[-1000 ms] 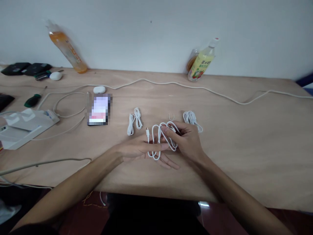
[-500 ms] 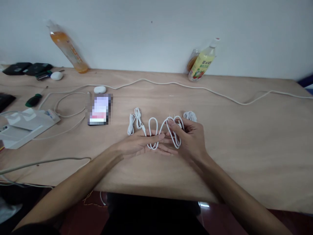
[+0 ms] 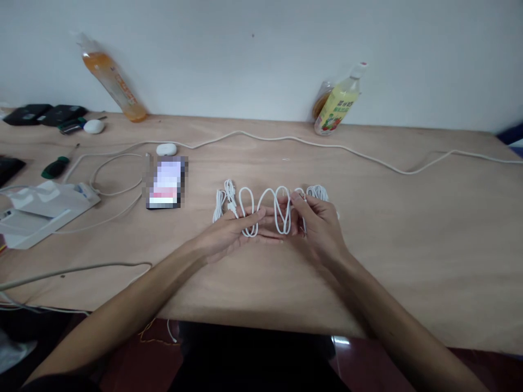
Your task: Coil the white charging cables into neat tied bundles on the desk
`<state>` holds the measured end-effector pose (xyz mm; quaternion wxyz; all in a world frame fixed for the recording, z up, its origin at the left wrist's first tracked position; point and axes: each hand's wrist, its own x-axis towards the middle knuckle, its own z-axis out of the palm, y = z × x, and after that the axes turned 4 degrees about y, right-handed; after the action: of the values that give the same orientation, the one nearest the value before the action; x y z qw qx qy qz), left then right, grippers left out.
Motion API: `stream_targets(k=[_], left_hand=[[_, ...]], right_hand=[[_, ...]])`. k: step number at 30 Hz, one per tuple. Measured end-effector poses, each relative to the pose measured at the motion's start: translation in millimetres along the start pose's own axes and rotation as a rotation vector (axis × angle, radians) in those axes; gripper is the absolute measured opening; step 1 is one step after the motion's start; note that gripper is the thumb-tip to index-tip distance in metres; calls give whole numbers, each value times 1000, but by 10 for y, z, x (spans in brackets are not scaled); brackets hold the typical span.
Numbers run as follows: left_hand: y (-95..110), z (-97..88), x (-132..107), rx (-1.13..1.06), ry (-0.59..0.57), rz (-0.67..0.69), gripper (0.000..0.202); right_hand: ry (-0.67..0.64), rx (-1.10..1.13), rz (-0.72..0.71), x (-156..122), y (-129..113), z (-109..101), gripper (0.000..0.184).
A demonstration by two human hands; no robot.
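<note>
A white cable (image 3: 283, 218) hangs in several loose loops between my two hands, just above the table. My left hand (image 3: 235, 231) grips one set of loops, its thumb pressed over them and its fingers stretched beneath. Near its thumb base a white plug (image 3: 232, 209) sticks out. At the other end, my right hand (image 3: 321, 226) pinches the cable between thumb and fingers. Behind the left hand lie two bundled white cables (image 3: 219, 204). One more coiled white bundle (image 3: 317, 191) rests behind the right hand, partly covered by it.
A phone (image 3: 166, 182) and a white earbud case (image 3: 166, 149) lie left of my hands. Two drink bottles (image 3: 116, 87) (image 3: 339, 103) lean on the wall. A long white cord (image 3: 286, 138) crosses the table's back. A white box (image 3: 49, 212) and a screwdriver (image 3: 56, 167) are far left.
The loops have spread apart and risen slightly away from me. My right hand has shifted a little to the right along the cable, and my left hand slightly left.
</note>
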<state>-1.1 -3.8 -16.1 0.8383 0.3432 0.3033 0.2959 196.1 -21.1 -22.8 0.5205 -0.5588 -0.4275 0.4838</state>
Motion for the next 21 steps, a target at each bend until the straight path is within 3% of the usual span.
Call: stream_targets(k=[9, 21], left_hand=[[5, -1, 17, 2, 93, 66, 28], [-8, 0, 37, -45, 136, 100, 27]], right_hand=[[55, 30, -9, 41, 11, -10, 66], [9, 16, -16, 46, 65, -11, 62]])
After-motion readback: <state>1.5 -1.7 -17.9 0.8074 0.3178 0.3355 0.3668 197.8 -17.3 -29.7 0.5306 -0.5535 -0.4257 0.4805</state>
